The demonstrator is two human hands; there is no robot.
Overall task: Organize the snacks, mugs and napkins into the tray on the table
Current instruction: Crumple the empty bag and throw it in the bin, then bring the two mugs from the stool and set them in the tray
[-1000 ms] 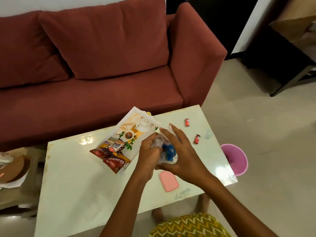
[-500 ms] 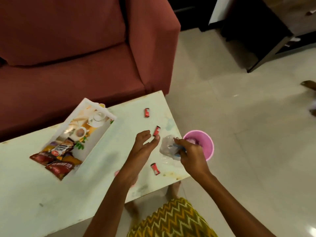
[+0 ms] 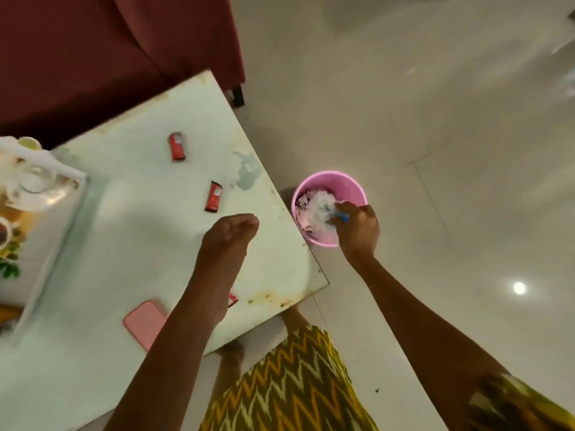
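Note:
My right hand (image 3: 357, 229) is over the pink bin (image 3: 348, 186) on the floor, gripping a crumpled clear plastic bag (image 3: 320, 209) with a blue part, which reaches down into the bin. My left hand (image 3: 230, 236) hovers over the pale green table (image 3: 140, 231), fingers loosely curled, holding nothing. Two small red snack packets (image 3: 176, 146) (image 3: 214, 196) lie on the table beyond that hand; a third red packet (image 3: 231, 300) peeks out from under my left forearm. The printed tray (image 3: 53, 231) sits at the left edge, cut off by the frame.
A pink phone (image 3: 143, 321) lies near the table's front edge, partly under my left arm. A red sofa (image 3: 109, 51) stands behind the table. The bin holds other wrappers. Tiled floor (image 3: 435, 119) spreads to the right. My patterned clothing (image 3: 289, 387) is below.
My right hand carried the plastic bag off the table's edge and down into the pink bin. The view swung right and down; my left hand stayed above the table.

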